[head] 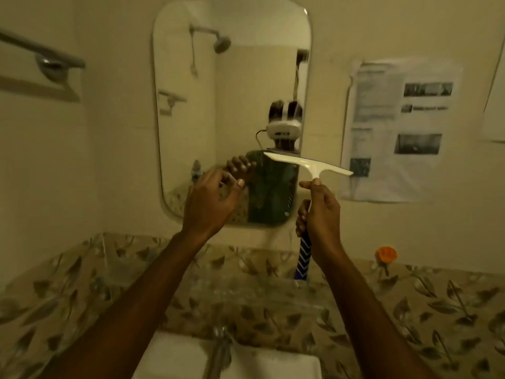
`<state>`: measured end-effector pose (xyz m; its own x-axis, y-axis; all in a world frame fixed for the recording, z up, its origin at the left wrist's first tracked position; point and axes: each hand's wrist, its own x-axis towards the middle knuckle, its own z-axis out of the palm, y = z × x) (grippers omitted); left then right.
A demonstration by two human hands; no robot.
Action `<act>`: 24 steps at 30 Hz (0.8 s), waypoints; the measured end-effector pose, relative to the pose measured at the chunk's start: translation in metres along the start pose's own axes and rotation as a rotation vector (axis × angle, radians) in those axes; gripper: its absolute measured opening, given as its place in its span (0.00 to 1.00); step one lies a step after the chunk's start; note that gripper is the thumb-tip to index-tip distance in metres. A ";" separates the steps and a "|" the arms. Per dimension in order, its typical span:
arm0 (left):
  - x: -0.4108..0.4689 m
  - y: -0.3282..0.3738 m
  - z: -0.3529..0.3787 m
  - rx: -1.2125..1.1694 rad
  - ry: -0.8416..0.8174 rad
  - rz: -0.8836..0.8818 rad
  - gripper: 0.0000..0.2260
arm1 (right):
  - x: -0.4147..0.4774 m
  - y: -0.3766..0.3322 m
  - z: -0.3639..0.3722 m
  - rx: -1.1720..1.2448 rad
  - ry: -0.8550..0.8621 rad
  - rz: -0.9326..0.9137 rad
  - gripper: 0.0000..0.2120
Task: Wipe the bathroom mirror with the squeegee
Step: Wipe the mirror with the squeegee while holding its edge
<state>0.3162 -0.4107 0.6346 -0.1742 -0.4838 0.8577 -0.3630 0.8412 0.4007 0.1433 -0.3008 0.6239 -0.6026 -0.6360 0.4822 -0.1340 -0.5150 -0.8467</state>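
Observation:
A tall mirror (pixel 232 77) with rounded corners hangs on the wall straight ahead. My right hand (pixel 321 212) grips a squeegee (pixel 310 165) by its blue-and-white patterned handle; its white blade is tilted and lies near the mirror's lower right edge, partly past the edge. My left hand (pixel 211 199) is raised in front of the lower part of the mirror with fingers apart and holds nothing. Whether the blade touches the glass I cannot tell.
A printed paper sheet (pixel 396 127) is stuck to the wall right of the mirror. A metal towel bar (pixel 43 54) is at upper left. Leaf-patterned tiles (pixel 109 269) run below the mirror, above a white sink (pixel 175 359) with a tap (pixel 220 348). A small orange object (pixel 385 254) sits at right.

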 end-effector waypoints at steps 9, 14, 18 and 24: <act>0.102 -0.004 -0.004 0.046 -0.025 0.146 0.08 | 0.115 -0.077 0.049 0.013 -0.088 -0.163 0.26; 0.138 0.014 0.003 0.007 0.022 0.134 0.09 | 0.153 -0.135 0.061 -0.039 -0.011 -0.305 0.20; 0.158 0.026 0.006 0.036 0.046 0.134 0.09 | 0.172 -0.169 0.069 -0.095 0.033 -0.309 0.18; 0.181 0.039 0.004 -0.063 0.073 0.039 0.06 | 0.186 -0.181 0.073 -0.148 0.067 -0.273 0.20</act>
<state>0.2665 -0.4663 0.8042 -0.1190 -0.4337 0.8931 -0.2985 0.8736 0.3845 0.1129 -0.3680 0.8833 -0.5786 -0.4436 0.6845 -0.4078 -0.5695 -0.7137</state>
